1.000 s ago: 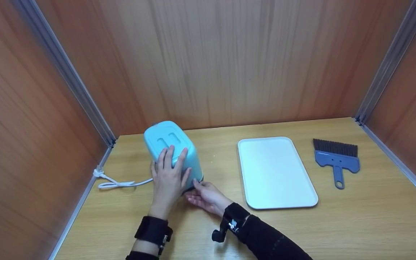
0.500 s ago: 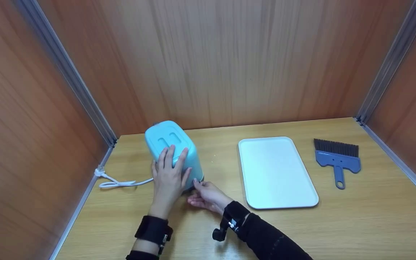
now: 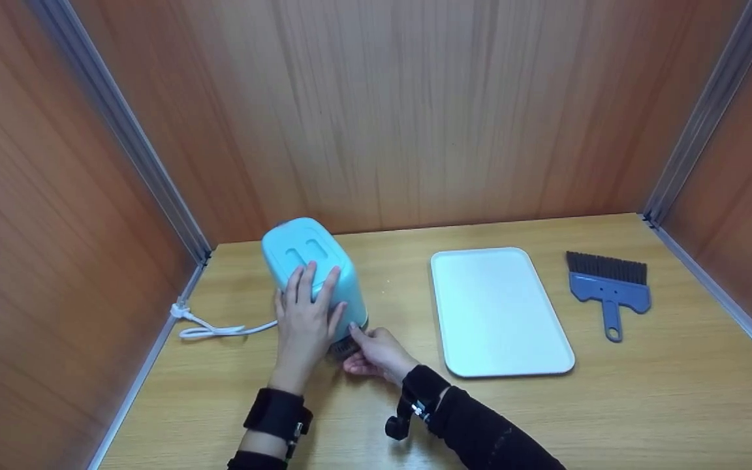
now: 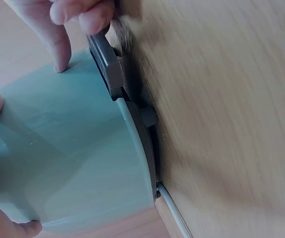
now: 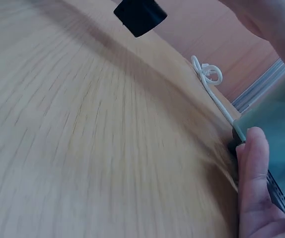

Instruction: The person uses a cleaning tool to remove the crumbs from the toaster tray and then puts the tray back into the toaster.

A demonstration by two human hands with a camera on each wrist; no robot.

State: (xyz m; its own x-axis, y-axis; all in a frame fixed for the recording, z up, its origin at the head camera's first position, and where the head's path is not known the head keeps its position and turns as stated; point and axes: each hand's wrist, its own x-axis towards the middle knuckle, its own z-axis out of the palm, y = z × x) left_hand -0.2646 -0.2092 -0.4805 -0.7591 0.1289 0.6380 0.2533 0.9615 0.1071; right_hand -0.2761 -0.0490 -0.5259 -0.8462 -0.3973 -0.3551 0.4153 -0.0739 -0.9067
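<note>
A light-blue toaster with a lid-like top stands at the left of the table. My left hand rests on its top and near end, fingers spread and mostly straight; in the left wrist view, fingertips touch the body. My right hand is low at the near end and pinches a dark slotted crumb tray, thumb above and fingers below. The crumb tray sticks partly out of the toaster's base in the left wrist view. The right wrist view shows the right fingers under its edge.
A tied white cord runs left from the toaster. Right of it lies a white tray, then a blue brush with dark bristles. Wooden panels enclose the table at back and sides.
The crumb tray has come out from the toaster's base toward the near side, and my right hand has shifted slightly with it. My left hand stays in place on the toaster.
</note>
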